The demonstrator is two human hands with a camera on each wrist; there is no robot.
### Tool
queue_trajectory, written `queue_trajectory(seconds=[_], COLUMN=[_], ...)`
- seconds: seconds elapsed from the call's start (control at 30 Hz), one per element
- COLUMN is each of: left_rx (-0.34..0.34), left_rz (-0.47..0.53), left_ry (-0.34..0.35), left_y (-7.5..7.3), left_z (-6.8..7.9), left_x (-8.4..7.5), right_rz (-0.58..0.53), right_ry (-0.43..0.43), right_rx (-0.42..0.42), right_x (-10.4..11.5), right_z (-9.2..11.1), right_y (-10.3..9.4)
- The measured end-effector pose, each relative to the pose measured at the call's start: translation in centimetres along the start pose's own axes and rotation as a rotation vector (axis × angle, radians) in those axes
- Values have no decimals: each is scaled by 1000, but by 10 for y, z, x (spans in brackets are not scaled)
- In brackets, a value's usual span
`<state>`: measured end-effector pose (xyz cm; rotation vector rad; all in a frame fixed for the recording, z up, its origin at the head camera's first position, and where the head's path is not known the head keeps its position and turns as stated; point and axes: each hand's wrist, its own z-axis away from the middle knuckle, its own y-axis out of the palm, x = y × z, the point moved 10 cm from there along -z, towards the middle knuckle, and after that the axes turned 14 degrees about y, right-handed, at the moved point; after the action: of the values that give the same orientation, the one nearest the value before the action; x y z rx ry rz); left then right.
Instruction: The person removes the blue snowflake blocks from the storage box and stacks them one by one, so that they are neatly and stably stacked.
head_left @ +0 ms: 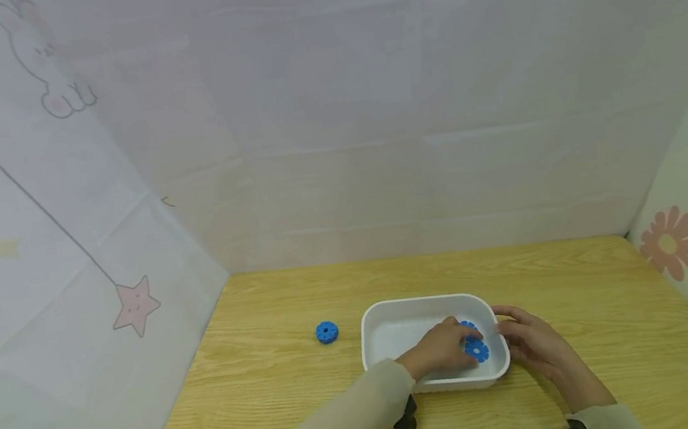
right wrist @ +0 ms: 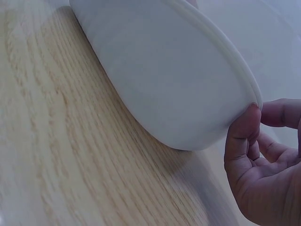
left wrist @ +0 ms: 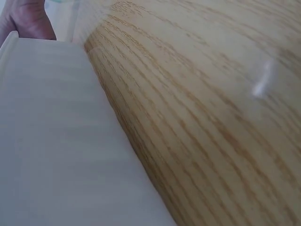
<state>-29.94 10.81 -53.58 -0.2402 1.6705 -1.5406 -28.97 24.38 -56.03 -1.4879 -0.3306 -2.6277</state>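
Observation:
A white plastic basin [head_left: 393,342] stands on the table, and two blue flower-shaped discs [head_left: 477,351] show at its right end. My left hand [head_left: 443,346] reaches into the basin from the front left. Its thumb and fingers are bent about the discs; I cannot tell whether they grip one. At the basin's right end, my right hand [head_left: 537,345] pinches the rim between thumb and finger, as the right wrist view shows. The left wrist view has the basin's outer side wall [left wrist: 70,127], with part of a hand [left wrist: 33,19] at its far end.
Left of the basin, a small blue notched disc piece [head_left: 327,332], seemingly stacked, lies on the wooden table [head_left: 262,385]. White fabric walls [head_left: 334,136] with printed figures enclose the back and both sides. Dark devices [head_left: 406,420] sit at both wrists.

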Motion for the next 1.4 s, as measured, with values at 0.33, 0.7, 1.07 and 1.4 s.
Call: queue_trajectory(seconds=[0.33,0.7,1.07,1.4], left_rx=[-29,-38,-105,-230], left_rz=[15,-58,-54,170], left_ry=[-28,-19,27,11], left_y=[-5,-5,-16,-38], left_z=[0,-2,3,19], left_x=[0,0,-2,14], right_rz=[-8,-37,-53,-43], right_ry=[-6,-8,-13,2], right_rx=[-11,18,43,-5], right_x=[4,5,2,-3], right_z=[2,4,4,2], right_y=[0,2,5,2])
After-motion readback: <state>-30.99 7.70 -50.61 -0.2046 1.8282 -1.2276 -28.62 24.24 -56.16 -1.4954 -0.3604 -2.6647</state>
